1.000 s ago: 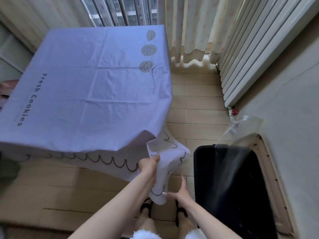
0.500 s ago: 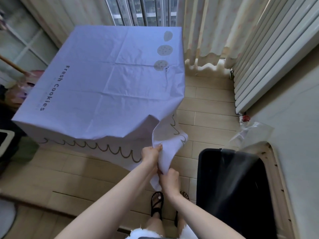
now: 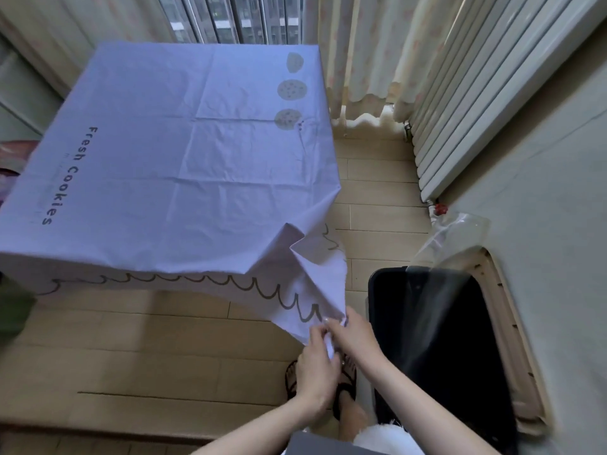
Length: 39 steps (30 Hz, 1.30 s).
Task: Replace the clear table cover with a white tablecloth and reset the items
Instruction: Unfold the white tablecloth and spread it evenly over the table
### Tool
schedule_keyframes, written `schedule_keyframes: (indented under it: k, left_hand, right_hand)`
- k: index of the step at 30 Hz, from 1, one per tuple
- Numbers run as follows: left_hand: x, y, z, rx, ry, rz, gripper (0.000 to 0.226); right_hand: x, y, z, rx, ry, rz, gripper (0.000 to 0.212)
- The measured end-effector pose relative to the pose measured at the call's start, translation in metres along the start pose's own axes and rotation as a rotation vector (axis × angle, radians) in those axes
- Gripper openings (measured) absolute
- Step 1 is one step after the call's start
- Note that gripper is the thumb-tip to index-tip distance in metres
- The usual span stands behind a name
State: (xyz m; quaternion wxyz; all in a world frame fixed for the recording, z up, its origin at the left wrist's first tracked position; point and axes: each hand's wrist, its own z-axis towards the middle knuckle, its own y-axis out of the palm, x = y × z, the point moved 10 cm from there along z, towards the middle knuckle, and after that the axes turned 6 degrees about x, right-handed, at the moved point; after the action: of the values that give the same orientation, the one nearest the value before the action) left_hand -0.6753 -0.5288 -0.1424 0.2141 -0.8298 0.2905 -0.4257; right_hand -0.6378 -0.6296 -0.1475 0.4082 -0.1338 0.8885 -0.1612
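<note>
A white tablecloth (image 3: 170, 152) with "Fresh Cookies" lettering, three cookie prints and a brown scalloped border covers the square table. Its near right corner hangs down, bunched and creased. My left hand (image 3: 317, 366) and my right hand (image 3: 353, 334) meet at the tip of that hanging corner, both pinching the cloth below the table's edge. A clear plastic sheet (image 3: 453, 234) lies crumpled against the wall at the right, draped onto a black case.
A black case (image 3: 437, 343) stands on the floor right of my hands. A white radiator (image 3: 486, 103) runs along the right wall, with curtains (image 3: 371, 47) and a window behind the table. My sandalled feet (image 3: 345, 382) are on the wooden floor.
Both hands have slid down the hanging corner to its tip and come together. The corner now hangs longer and straighter below the table edge.
</note>
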Motion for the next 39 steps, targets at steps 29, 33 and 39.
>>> schedule_keyframes:
  k: [29,33,39]
  left_hand:
    - [0.004,-0.036,-0.002,0.25,0.034,0.139,0.016]
    - [-0.01,0.0,-0.005,0.19,0.042,0.236,0.016]
    - [-0.039,0.066,-0.014,-0.025,-0.223,-0.05,0.033]
  right_hand:
    - [0.109,-0.051,-0.04,0.024,0.283,0.468,0.016]
    - [0.116,-0.1,-0.037,0.133,0.151,0.345,0.025]
    - [0.134,-0.15,-0.038,0.198,0.111,0.307,0.026]
